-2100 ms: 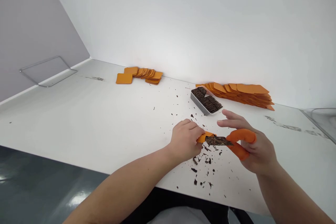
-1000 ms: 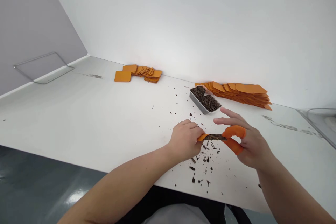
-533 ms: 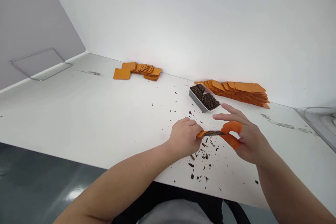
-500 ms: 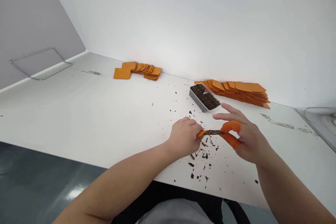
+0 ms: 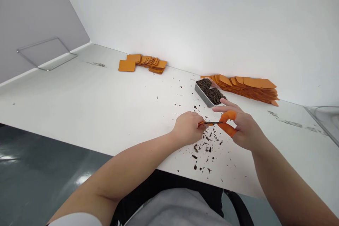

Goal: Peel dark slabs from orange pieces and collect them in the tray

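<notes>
My left hand (image 5: 187, 128) is closed around a small orange paper envelope (image 5: 200, 123), mostly covered by the fingers. Facing it, my right hand (image 5: 245, 130) pinches the end of a thin dark-brown flaky slab (image 5: 214, 123) between thumb and index finger, both in orange finger covers. The slab's other end meets the envelope's mouth; how far it sits inside I cannot tell. The other right fingers stretch out toward a clear plastic box (image 5: 202, 97), which holds rows of similar slabs (image 5: 215, 96).
Dark crumbs (image 5: 209, 149) lie scattered on the white table (image 5: 106, 95) beneath and around my hands. Along the back wall are a long stack of orange envelopes (image 5: 254, 90) and a smaller group (image 5: 149, 61) farther left. A wire frame (image 5: 47, 56) stands at far left.
The slab appears more edge-on, and less of it shows between my hands. My right hand has come slightly closer to the left. The whole view has shifted a little.
</notes>
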`<state>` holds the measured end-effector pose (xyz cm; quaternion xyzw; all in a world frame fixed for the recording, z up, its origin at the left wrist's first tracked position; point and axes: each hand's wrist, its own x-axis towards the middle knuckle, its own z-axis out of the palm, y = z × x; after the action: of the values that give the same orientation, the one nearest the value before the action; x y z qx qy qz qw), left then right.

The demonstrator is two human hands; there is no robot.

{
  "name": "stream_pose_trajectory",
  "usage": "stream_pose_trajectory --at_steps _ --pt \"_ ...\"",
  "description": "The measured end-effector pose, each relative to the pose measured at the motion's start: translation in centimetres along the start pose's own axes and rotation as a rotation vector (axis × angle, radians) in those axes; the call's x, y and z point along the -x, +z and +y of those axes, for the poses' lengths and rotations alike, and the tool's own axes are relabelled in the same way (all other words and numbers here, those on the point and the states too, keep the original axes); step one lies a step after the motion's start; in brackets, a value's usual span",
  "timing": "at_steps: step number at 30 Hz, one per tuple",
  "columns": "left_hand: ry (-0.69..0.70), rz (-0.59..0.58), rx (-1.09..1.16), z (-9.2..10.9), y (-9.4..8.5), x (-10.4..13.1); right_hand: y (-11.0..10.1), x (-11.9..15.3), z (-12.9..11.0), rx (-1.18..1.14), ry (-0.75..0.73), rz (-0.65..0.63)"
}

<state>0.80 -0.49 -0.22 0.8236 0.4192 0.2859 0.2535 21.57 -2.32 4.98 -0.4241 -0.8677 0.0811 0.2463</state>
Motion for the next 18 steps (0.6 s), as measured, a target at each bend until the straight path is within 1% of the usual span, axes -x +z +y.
stream_pose_trajectory --at_steps 7,12,16,18 --pt "0.027 0.014 0.017 -0.4 0.2 -0.1 0.5 0.0 0.4 -0.059 0.019 0.036" --pt "0.035 -0.014 0.04 -0.2 -0.2 -0.1 0.7 0.0 0.3 -0.077 0.016 0.077" --pt "0.006 -0.028 0.117 0.2 -0.7 0.0 0.7 -0.1 0.3 -0.088 -0.007 0.117" --pt "-0.008 -0.017 0.169 0.2 -0.8 0.0 0.8 -0.2 0.3 -0.11 -0.02 0.146"
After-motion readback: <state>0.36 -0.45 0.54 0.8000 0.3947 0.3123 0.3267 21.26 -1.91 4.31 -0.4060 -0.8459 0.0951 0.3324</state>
